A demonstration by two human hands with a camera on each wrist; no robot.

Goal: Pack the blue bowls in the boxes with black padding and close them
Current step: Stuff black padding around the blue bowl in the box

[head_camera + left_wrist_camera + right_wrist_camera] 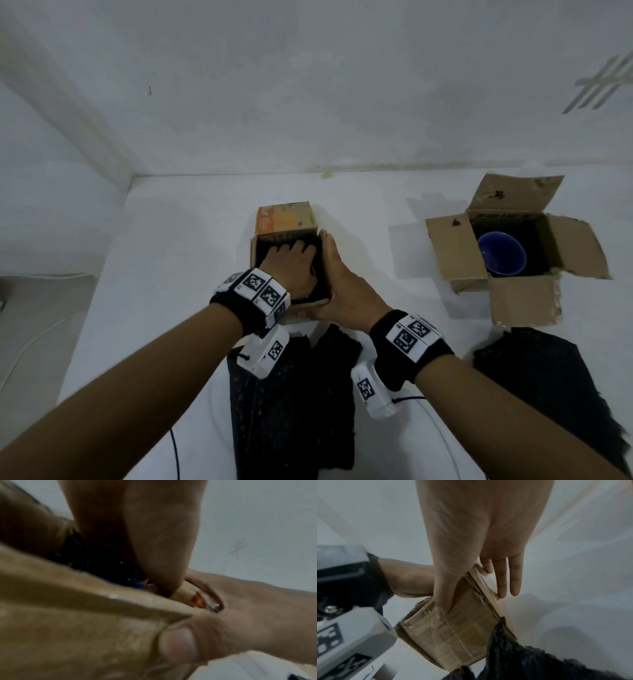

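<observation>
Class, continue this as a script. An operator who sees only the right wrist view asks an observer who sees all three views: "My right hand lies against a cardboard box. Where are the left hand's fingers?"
Observer: The left hand reaches down inside that small box, with its fingers on the black padding.
Operator: Is a bowl in there?
Observer: The left wrist view shows a sliver of blue beneath the padding. It is probably a bowl, but too little shows to be sure.
Operator: Is anything else left to pack?
Observer: To the right, a second box stands with all four flaps open and a blue bowl uncovered inside.
</observation>
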